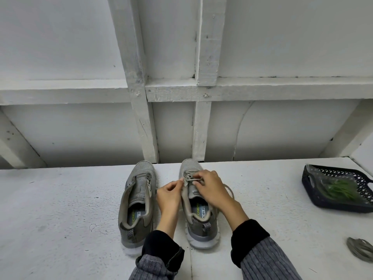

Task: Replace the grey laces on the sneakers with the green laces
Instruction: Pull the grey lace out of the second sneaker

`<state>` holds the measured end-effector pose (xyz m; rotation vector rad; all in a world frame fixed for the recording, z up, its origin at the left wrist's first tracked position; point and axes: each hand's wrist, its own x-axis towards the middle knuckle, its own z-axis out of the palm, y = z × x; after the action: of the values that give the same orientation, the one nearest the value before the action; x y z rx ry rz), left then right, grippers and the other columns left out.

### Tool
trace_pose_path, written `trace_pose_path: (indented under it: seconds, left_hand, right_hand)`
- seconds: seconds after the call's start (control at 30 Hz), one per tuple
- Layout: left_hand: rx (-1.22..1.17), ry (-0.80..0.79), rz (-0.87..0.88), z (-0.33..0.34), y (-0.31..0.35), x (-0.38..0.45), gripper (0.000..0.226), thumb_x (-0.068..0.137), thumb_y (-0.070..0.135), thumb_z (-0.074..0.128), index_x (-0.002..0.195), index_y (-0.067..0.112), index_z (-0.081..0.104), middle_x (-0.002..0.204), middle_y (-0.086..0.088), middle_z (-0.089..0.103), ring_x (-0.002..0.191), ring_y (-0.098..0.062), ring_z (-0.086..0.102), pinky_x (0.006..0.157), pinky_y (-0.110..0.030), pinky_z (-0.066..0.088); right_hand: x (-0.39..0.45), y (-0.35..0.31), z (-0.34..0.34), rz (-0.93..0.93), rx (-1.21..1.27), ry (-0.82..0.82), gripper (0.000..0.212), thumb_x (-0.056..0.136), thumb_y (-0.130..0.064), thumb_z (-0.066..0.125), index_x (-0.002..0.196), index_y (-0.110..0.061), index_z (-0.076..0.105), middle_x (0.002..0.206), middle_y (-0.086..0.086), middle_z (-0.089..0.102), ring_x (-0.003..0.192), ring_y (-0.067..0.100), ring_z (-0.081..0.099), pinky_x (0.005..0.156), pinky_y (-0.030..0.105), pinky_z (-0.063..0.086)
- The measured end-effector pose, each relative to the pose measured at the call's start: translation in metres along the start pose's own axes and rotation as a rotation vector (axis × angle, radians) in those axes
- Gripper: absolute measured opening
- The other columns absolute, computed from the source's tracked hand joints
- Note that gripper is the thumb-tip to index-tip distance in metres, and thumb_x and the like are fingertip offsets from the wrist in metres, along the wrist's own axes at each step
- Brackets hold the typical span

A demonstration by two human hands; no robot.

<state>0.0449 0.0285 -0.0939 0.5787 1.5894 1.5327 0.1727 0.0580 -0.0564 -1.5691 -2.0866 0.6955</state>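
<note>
Two grey sneakers stand side by side on the white table, toes pointing away. The left sneaker (138, 201) has no lace in its eyelets. The right sneaker (198, 211) still carries a grey lace (190, 177) in its front eyelets. My left hand (169, 196) pinches the left edge of that shoe's lace panel. My right hand (212, 188) pinches the grey lace over the tongue, and a loop of the lace trails out to the right. Green laces (341, 191) lie in a clear bag inside a dark basket (306, 178) at the right.
A coiled grey lace (361, 251) lies on the table at the lower right edge. A white wooden wall with beams rises just behind the sneakers. White table surface stretches to the left of the shoes.
</note>
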Motion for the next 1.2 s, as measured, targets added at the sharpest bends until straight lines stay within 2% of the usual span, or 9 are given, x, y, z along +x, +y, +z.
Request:
trace_pose_path:
  seconds: [0.23, 0.33, 0.47, 0.57, 0.7, 0.87, 1.03, 1.13, 1.2]
  left_hand:
    - [-0.04, -0.052, -0.038, -0.003, 0.0, 0.002, 0.023, 0.083, 0.01, 0.074, 0.061, 0.014, 0.073, 0.054, 0.004, 0.066, 0.065, -0.014, 0.056, 0.072, -0.031, 0.044]
    - [-0.057, -0.058, -0.048, -0.003, -0.002, 0.001, 0.022, 0.083, 0.011, 0.074, 0.061, 0.015, 0.073, 0.058, 0.001, 0.067, 0.07, -0.017, 0.057, 0.073, -0.033, 0.045]
    - [-0.044, -0.046, -0.037, -0.003, -0.003, 0.001, 0.022, 0.084, 0.01, 0.073, 0.062, 0.014, 0.073, 0.059, 0.0, 0.067, 0.069, -0.016, 0.057, 0.072, -0.032, 0.045]
    - [-0.041, -0.04, -0.035, -0.003, -0.002, -0.001, 0.023, 0.085, 0.01, 0.072, 0.062, 0.013, 0.072, 0.054, 0.004, 0.066, 0.063, -0.014, 0.055, 0.069, -0.031, 0.045]
    - [-0.025, -0.046, -0.032, -0.004, -0.001, -0.002, 0.021, 0.086, 0.012, 0.072, 0.064, 0.012, 0.072, 0.056, 0.003, 0.066, 0.063, -0.013, 0.056, 0.069, -0.03, 0.046]
    - [-0.037, -0.048, -0.035, -0.003, 0.0, -0.005, 0.021, 0.086, 0.012, 0.071, 0.065, 0.012, 0.073, 0.058, 0.002, 0.067, 0.067, -0.015, 0.057, 0.07, -0.03, 0.046]
    - [-0.026, -0.042, -0.037, -0.003, 0.001, -0.006, 0.02, 0.086, 0.013, 0.071, 0.067, 0.011, 0.073, 0.066, -0.007, 0.068, 0.07, -0.016, 0.057, 0.071, -0.03, 0.045]
    - [0.0, -0.045, -0.028, -0.004, 0.001, -0.006, 0.019, 0.086, 0.014, 0.072, 0.067, 0.009, 0.073, 0.067, -0.009, 0.067, 0.07, -0.016, 0.056, 0.07, -0.03, 0.043]
    - [0.042, -0.048, -0.018, -0.004, 0.001, -0.006, 0.019, 0.086, 0.018, 0.072, 0.069, 0.009, 0.073, 0.066, -0.007, 0.066, 0.068, -0.015, 0.055, 0.068, -0.029, 0.043]
  right_hand:
    - [0.005, -0.006, 0.005, -0.02, -0.059, 0.105, 0.011, 0.093, -0.028, 0.059, 0.093, -0.023, 0.069, 0.097, -0.001, 0.063, 0.102, 0.021, 0.043, 0.084, 0.033, 0.035]
    - [0.003, -0.014, 0.0, 0.072, 0.339, 0.195, 0.013, 0.091, -0.018, 0.061, 0.079, -0.023, 0.062, 0.088, -0.004, 0.066, 0.096, 0.018, 0.054, 0.083, 0.032, 0.043]
    - [-0.001, -0.026, -0.023, 0.182, 1.148, 0.269, 0.02, 0.099, -0.005, 0.045, 0.083, -0.008, 0.055, 0.082, 0.007, 0.071, 0.081, 0.02, 0.067, 0.081, 0.035, 0.054]
    - [-0.001, -0.024, -0.047, 0.212, 1.425, 0.405, 0.022, 0.101, -0.004, 0.039, 0.083, -0.008, 0.051, 0.059, 0.003, 0.056, 0.05, 0.013, 0.055, 0.064, 0.029, 0.053]
    - [-0.002, -0.001, -0.053, 0.244, 1.052, 0.552, 0.017, 0.098, -0.011, 0.05, 0.082, -0.015, 0.055, 0.065, 0.001, 0.049, 0.051, 0.009, 0.039, 0.049, 0.021, 0.035]
    - [-0.018, 0.031, -0.028, 0.326, 0.51, 0.49, 0.019, 0.095, -0.018, 0.055, 0.078, -0.025, 0.058, 0.077, -0.002, 0.065, 0.072, 0.019, 0.058, 0.065, 0.029, 0.04]
    - [-0.026, 0.058, 0.005, 0.411, 0.289, 0.175, 0.021, 0.095, -0.013, 0.053, 0.113, -0.01, 0.063, 0.11, 0.008, 0.066, 0.108, 0.025, 0.059, 0.087, 0.031, 0.045]
    - [-0.021, 0.05, 0.004, 0.384, 0.139, 0.205, 0.03, 0.093, -0.016, 0.053, 0.122, -0.013, 0.06, 0.123, 0.008, 0.059, 0.118, 0.028, 0.052, 0.1, 0.042, 0.041]
    - [-0.017, 0.036, -0.002, 0.289, 0.198, 0.265, 0.024, 0.093, -0.016, 0.054, 0.117, -0.013, 0.061, 0.118, 0.008, 0.059, 0.114, 0.026, 0.053, 0.097, 0.039, 0.042]
